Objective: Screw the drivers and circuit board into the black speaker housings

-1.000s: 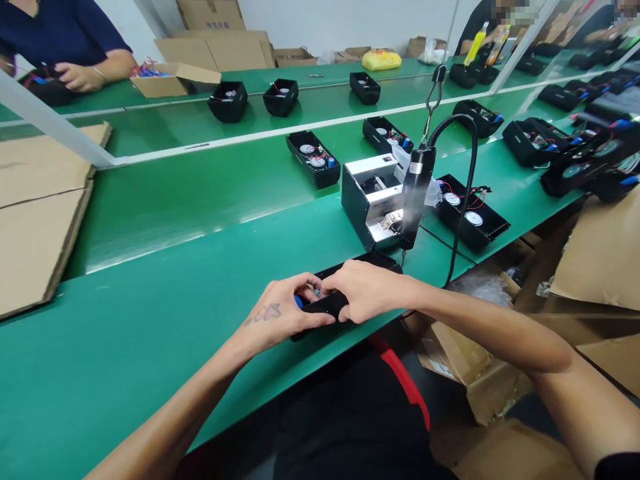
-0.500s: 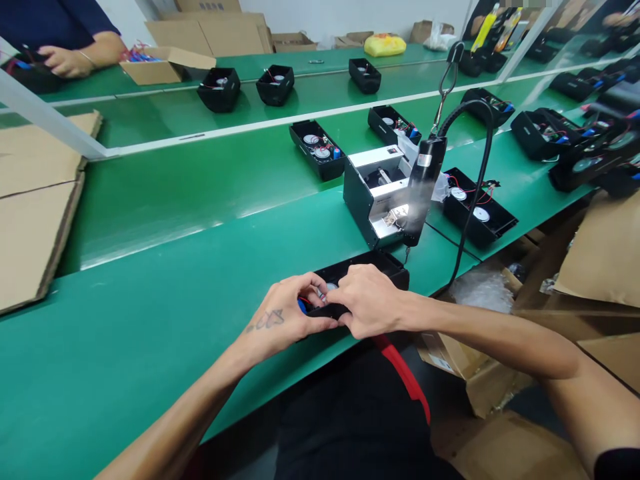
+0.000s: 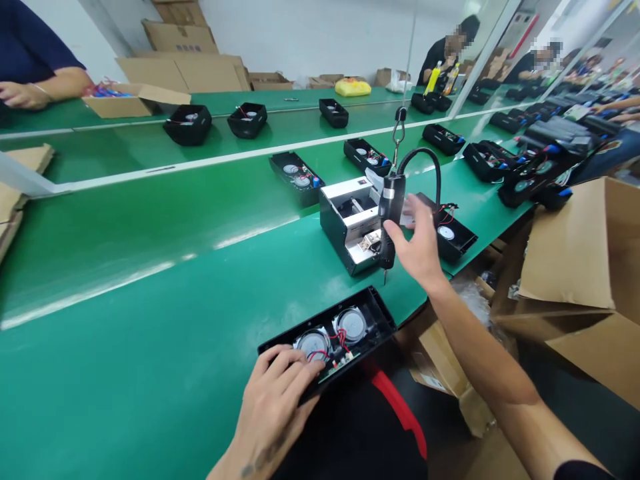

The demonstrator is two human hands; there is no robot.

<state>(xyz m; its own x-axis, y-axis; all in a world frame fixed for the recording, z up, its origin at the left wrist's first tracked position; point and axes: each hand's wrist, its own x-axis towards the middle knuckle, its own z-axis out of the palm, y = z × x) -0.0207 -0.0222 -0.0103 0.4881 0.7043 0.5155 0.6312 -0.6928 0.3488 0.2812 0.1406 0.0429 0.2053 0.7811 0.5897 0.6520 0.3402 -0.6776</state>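
Observation:
A black speaker housing with two round silver speakers, red wires and a small circuit board lies tilted at the bench's front edge. My left hand grips its left end, fingers over the rim and reaching inside; that end is partly hidden. A black electric screwdriver hangs upright, bit down, from a hook. Beside its right side is my right hand, fingers apart and curved, the thumb at the tool's body. Whether the thumb touches it I cannot tell. Behind the screwdriver stands a silver and black screw feeder.
Another open speaker housing lies right of the feeder, and several more stand along the green bench. Cardboard boxes crowd the floor at right. Across the bench, a person's arm rests near a box of wires.
My right hand has left the housing and moved up and right to the screwdriver. My left hand now lies over the housing's left end. The view has tipped upward, and the housing's inside shows.

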